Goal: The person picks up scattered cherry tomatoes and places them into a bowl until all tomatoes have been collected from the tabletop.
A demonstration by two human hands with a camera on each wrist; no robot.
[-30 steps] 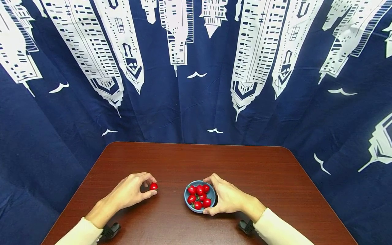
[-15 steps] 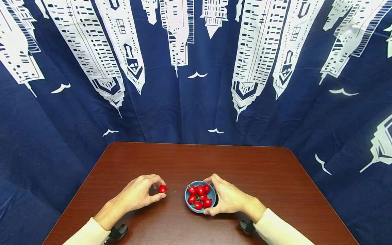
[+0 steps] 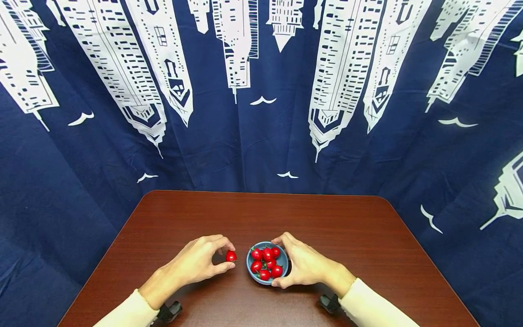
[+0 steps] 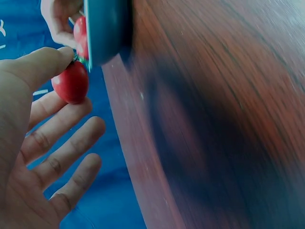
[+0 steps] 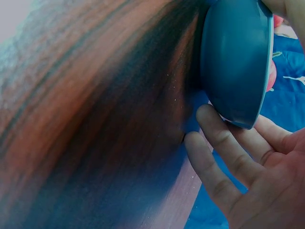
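Note:
Between thumb and fingertips, my left hand [image 3: 196, 262] pinches a single cherry tomato [image 3: 230, 256], held just left of the bowl. In the left wrist view that tomato [image 4: 71, 83] has its green stem turned toward the bowl, and the other fingers spread loosely below. The small blue bowl [image 3: 249, 271] sits on the table with several red cherry tomatoes [image 3: 267, 254] inside. My right hand [image 3: 304, 262] holds the bowl from its right side, thumb at the near rim and fingers at the far rim. Seen from the right wrist, fingers [image 5: 228, 138] reach along the bowl's [image 5: 238, 57] outer wall.
A brown wooden table [image 3: 327, 218] with rounded far corners lies under both hands. Behind it hangs a dark blue cloth [image 3: 212, 154] printed with white buildings and birds. Dark straps with small devices [image 3: 169, 312] are on both wrists.
My left hand has moved steadily right across the table with the pinched cherry tomato, closing most of the distance to the bowl. The right hand and the bowl have stayed in place.

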